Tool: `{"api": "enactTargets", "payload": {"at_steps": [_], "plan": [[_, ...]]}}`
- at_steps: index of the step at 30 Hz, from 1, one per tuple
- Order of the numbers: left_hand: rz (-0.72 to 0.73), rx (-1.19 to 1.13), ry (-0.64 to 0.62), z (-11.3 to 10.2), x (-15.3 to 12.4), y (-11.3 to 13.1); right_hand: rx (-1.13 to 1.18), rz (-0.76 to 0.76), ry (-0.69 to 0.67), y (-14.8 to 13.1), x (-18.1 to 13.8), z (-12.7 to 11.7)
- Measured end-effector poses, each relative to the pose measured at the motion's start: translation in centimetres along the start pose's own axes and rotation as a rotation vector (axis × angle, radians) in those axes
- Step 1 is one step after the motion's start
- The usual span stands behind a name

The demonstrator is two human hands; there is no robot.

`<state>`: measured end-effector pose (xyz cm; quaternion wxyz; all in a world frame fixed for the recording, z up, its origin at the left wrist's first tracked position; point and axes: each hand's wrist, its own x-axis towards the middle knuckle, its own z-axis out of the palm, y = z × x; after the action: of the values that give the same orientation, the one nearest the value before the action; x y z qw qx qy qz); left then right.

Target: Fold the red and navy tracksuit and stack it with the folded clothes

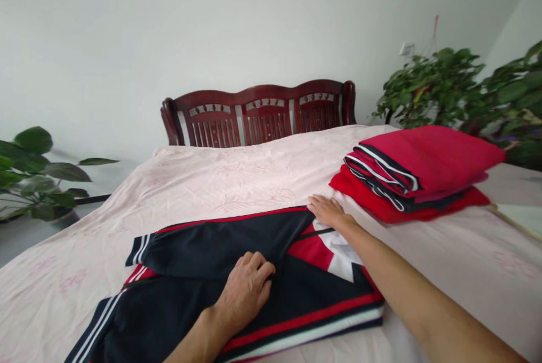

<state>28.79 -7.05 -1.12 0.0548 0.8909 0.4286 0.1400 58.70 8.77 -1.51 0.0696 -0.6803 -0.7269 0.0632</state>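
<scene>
A navy jacket (203, 250) with red and white stripes lies partly folded on the pink bedsheet (237, 176). My left hand (244, 292) rests on its middle, fingers curled and pinching a fold of the navy fabric. My right hand (327, 210) lies flat with fingers stretched out on the far right edge of the jacket, at the corner of the folded sleeve.
A stack of folded red and navy garments (417, 174) sits at the right of the bed. A dark wooden bench back (258, 112) stands behind the bed. Leafy plants stand at the left (38, 176) and right (457, 89).
</scene>
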Motion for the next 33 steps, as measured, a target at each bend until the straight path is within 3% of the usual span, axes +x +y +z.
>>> {"api": "enactTargets", "payload": {"at_steps": [6, 10, 15, 19, 26, 30, 33], "plan": [[-0.018, 0.007, 0.019, 0.2, -0.3, 0.0, 0.140, 0.104, 0.050, -0.1, 0.8, -2.6], [0.009, 0.044, -0.005, 0.2, -0.3, 0.0, 0.198, 0.001, 0.112, -3.3, -3.7, -3.8], [0.047, 0.090, -0.039, 0.1, 0.0, 0.1, 0.175, -0.409, 0.152, -9.4, -13.3, -0.6], [0.027, 0.103, -0.028, 0.0, -1.0, 0.7, 0.064, -0.452, 0.092, -9.7, -16.4, 2.3], [0.043, 0.138, -0.029, -0.6, -6.4, 0.8, -0.060, -0.378, 0.159, -6.5, -15.0, 3.0], [-0.155, 0.229, -0.002, -1.8, -10.8, -2.6, -0.059, -0.359, 0.166, -6.4, -15.0, 3.3], [-0.355, 0.298, 0.091, -3.1, -14.6, -5.8, -0.052, -0.334, 0.168, -6.5, -15.0, 3.4]]}}
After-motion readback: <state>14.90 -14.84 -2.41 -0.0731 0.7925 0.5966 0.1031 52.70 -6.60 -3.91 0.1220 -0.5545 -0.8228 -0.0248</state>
